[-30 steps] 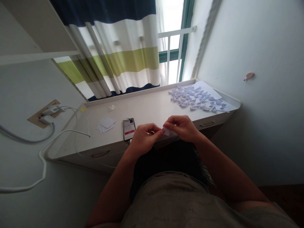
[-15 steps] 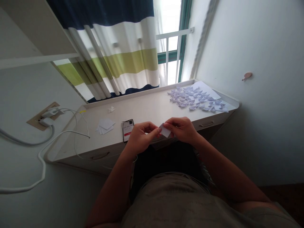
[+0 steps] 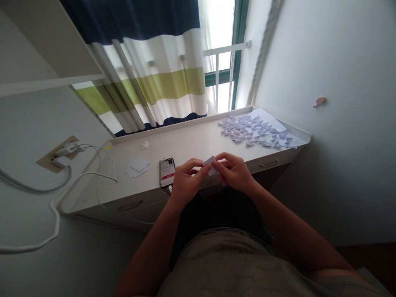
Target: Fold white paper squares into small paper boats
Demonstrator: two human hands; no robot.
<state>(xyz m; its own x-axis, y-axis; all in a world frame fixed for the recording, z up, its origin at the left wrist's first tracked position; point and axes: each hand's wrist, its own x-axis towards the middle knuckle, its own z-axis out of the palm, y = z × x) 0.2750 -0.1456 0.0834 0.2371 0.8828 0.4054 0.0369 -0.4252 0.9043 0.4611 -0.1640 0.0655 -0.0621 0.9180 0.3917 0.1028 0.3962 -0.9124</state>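
A small folded piece of white paper is pinched between my two hands, just in front of the desk's front edge. My left hand grips its left side between thumb and fingers. On the other side, my right hand holds it with thumb and fingertips. To the left of my left hand, a phone with a lit screen and a plugged-in cable lies on the desk. Many small folded paper boats are spread over the desk's far right part.
Several loose white paper squares lie on the desk at left, with a crumpled white scrap behind them. White cables run from a wall socket across the left end. A larger white sheet lies beside the boats.
The paper between my hands has turned, and my fingers have shifted along it. My left hand has moved slightly right, uncovering more of the phone. The view has tilted a little.
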